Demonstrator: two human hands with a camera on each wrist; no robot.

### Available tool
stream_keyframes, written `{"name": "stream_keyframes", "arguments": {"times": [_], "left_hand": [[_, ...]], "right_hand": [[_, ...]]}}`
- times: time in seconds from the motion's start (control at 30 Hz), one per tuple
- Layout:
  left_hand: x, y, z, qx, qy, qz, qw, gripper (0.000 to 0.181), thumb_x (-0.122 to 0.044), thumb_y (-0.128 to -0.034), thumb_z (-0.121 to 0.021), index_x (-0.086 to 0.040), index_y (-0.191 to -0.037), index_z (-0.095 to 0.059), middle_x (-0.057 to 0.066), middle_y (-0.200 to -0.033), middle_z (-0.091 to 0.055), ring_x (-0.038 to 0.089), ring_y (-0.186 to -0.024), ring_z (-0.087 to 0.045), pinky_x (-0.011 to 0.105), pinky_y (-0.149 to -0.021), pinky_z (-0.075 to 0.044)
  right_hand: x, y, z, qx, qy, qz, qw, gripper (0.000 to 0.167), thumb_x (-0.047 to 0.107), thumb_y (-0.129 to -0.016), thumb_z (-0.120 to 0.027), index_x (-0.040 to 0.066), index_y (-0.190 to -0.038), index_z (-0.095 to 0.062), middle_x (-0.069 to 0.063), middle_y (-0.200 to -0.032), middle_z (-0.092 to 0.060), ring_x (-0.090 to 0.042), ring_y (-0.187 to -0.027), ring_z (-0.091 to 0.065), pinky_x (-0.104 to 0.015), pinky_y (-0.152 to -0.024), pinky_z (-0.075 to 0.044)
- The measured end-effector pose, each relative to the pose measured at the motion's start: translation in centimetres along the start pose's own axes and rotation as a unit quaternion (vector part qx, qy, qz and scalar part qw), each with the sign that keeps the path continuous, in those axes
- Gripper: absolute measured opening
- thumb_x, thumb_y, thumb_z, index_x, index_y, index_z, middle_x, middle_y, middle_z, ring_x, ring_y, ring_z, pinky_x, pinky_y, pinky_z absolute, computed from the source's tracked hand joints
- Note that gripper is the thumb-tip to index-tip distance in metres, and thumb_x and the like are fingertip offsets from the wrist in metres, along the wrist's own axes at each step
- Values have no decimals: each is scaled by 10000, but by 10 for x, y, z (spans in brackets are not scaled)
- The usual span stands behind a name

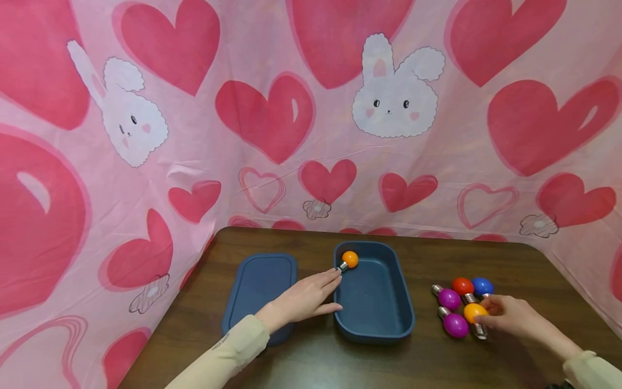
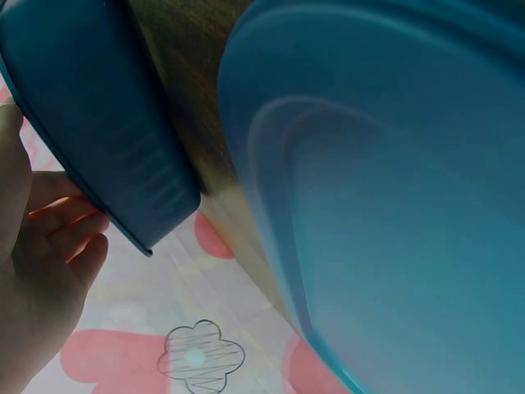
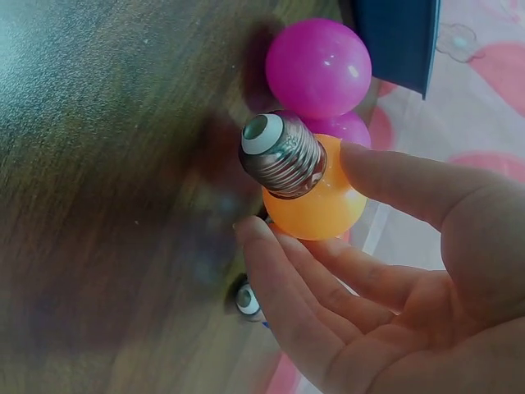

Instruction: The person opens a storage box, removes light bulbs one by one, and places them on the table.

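With thumb and fingers my right hand (image 1: 517, 320) holds an orange light bulb (image 1: 474, 312), its metal screw base pointing toward me. The same orange bulb (image 3: 316, 215) shows close up in the right wrist view, thumb on one side and fingers on the other. My left hand (image 1: 306, 297) lies with extended fingers at the left rim of a dark blue box (image 1: 374, 336). Inside that box, in its far left corner, is another orange bulb (image 1: 350, 259). Around my right hand lie a red bulb (image 1: 462, 286), a blue bulb (image 1: 482, 286) and two purple bulbs (image 1: 455, 326).
A dark blue lid (image 1: 262, 281) lies flat to the left of the box, partly under my left forearm. Everything rests on a brown wooden table (image 1: 320, 367). Behind it hangs a pink cloth (image 1: 335, 146) with hearts and rabbits, reaching the table's back edge.
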State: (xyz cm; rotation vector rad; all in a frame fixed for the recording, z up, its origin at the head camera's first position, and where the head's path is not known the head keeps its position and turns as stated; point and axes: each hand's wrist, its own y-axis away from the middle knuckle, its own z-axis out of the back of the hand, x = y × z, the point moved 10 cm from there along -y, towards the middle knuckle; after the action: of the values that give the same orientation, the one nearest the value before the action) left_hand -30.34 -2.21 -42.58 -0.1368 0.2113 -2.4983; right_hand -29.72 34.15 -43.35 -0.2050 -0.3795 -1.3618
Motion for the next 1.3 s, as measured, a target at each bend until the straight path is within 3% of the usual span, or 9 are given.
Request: {"name": "stream_keyframes", "arguments": {"times": [0.63, 0.9, 1.3], "left_hand": [[-1, -1, 1, -73, 18, -18, 10000, 668, -536, -1003, -471, -48, -1459, -488, 112, -1552, -451, 217, -1442, -442, 342, -1143, -430], [-2, 0, 0, -157, 11, -43, 9999, 670, -536, -998, -483, -43, -1452, -496, 119, -1545, -459, 219, -1436, -449, 344, -1135, -439], [0, 1, 0, -47, -32, 9, 10000, 668, -532, -1001, -481, -49, -1463, -483, 107, -1552, -452, 208, -1437, -449, 336, -1142, -430]], "right_hand": [[-7, 1, -11, 150, -425, -302, 9985, 252, 290, -859, -752, 69, -946, -665, -4, -847, -720, 15, -627, -510, -197, -561, -428], [-8, 1, -12, 162, -477, -322, 9982, 261, 295, -858, -752, 68, -952, -666, 15, -799, -712, 6, -600, -526, -196, -541, -437], [-6, 2, -13, 210, -631, -228, 9975, 247, 275, -878, -735, 59, -967, -654, 16, -783, -705, 22, -590, -528, -190, -537, -444]]}}
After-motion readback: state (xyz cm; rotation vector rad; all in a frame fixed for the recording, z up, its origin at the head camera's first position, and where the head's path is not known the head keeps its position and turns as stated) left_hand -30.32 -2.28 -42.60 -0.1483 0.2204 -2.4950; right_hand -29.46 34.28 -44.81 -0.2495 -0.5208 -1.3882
